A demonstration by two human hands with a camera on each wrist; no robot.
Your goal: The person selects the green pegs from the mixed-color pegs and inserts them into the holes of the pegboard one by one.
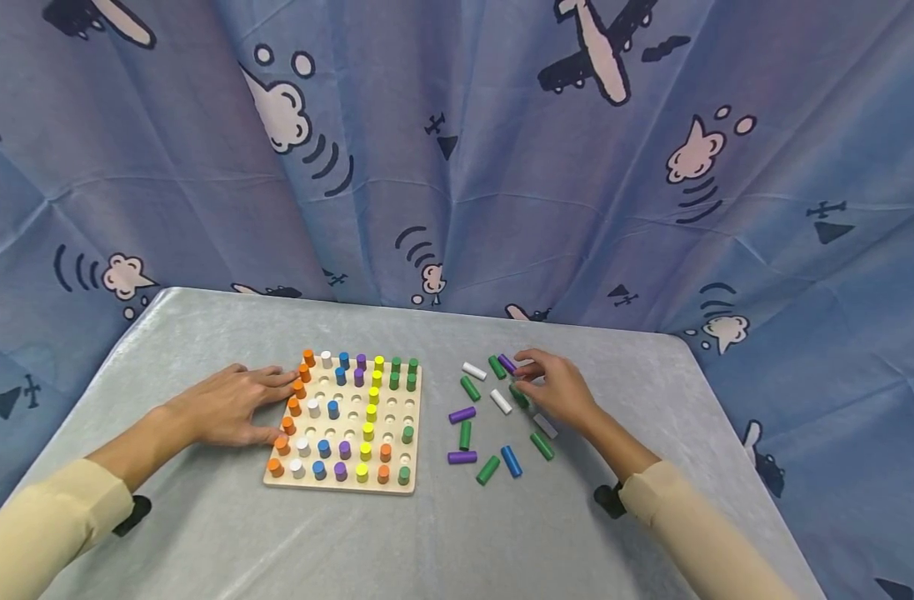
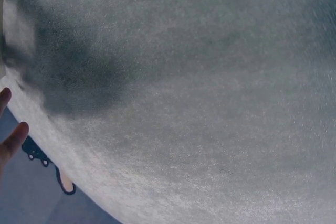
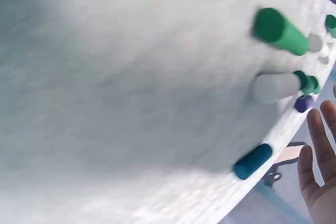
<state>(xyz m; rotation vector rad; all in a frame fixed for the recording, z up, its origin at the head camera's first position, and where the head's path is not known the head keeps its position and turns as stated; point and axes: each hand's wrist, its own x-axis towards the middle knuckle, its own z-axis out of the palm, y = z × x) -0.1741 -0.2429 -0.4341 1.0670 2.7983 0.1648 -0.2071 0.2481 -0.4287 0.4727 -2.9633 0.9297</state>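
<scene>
A wooden pegboard [image 1: 342, 492] lies at centre left in the head view, with orange, white, blue, purple, yellow and green pegs standing in it. My left hand [image 1: 235, 406] rests along the board's left edge, fingers extended; two of its fingertips [image 2: 16, 137] show in the left wrist view. Over the loose pegs to the right is my right hand [image 1: 561, 387], fingers slightly bent and nothing visible between them. Near its fingertips lie a purple peg [image 1: 506, 363] and a green peg [image 1: 519, 395]. In the right wrist view a teal-looking peg [image 3: 253, 161] lies apart.
Between board and right hand, several loose pegs are scattered, including a white peg [image 1: 474, 371], a purple peg [image 1: 461, 457] and a blue peg [image 1: 511, 461]. Everything stands on a grey cloth-covered table [image 1: 337, 550]. A blue patterned curtain [image 1: 457, 150] hangs behind it.
</scene>
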